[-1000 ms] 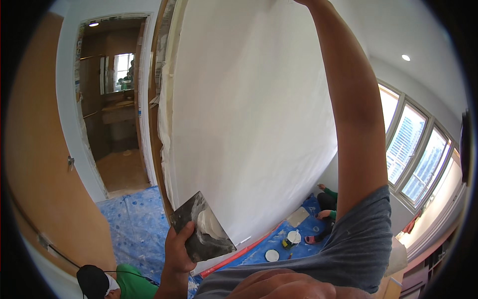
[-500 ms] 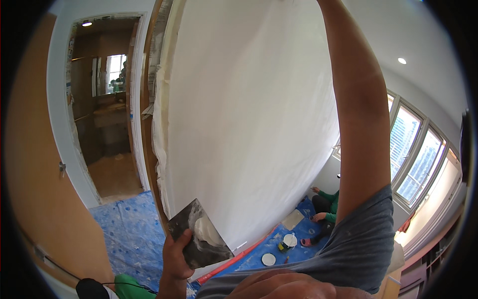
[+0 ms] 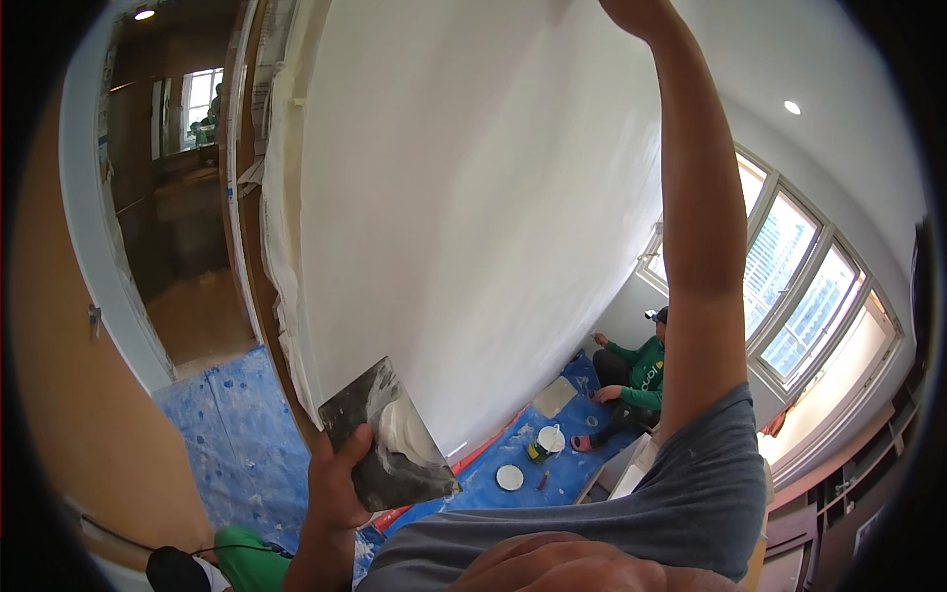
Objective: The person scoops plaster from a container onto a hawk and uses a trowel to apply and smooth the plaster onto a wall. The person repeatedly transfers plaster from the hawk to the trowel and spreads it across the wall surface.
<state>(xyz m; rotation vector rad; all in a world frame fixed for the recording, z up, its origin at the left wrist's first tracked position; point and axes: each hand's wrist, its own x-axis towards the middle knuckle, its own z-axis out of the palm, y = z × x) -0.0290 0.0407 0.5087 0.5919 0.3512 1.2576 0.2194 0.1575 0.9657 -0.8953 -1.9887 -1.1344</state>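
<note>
My left hand (image 3: pixel 338 481) is closed on the edge of a flat, dark, four-cornered putty board (image 3: pixel 406 483), thumb on top. A smear of white putty (image 3: pixel 402 432) lies on its face. The board is tilted, close to the lower left of a large white wall (image 3: pixel 473 217). My right arm stretches up along the wall's right side. Only the base of my right hand (image 3: pixel 636 14) shows at the top edge; its fingers, and anything in them, are cut off from view.
A co-worker in green (image 3: pixel 641 380) sits low by the wall's far end. Near them, on blue sheeting (image 3: pixel 518 508), stand a bucket (image 3: pixel 549 440) and a round white lid (image 3: pixel 509 478). Another person in green (image 3: pixel 242 557) is at lower left. A doorway (image 3: pixel 182 227) opens left; windows (image 3: pixel 789 252) line the right.
My view has shifted, so the wall and doorway sit further left. My right hand has come slightly lower into the picture, and more of the seated co-worker shows. The left hand keeps holding the board.
</note>
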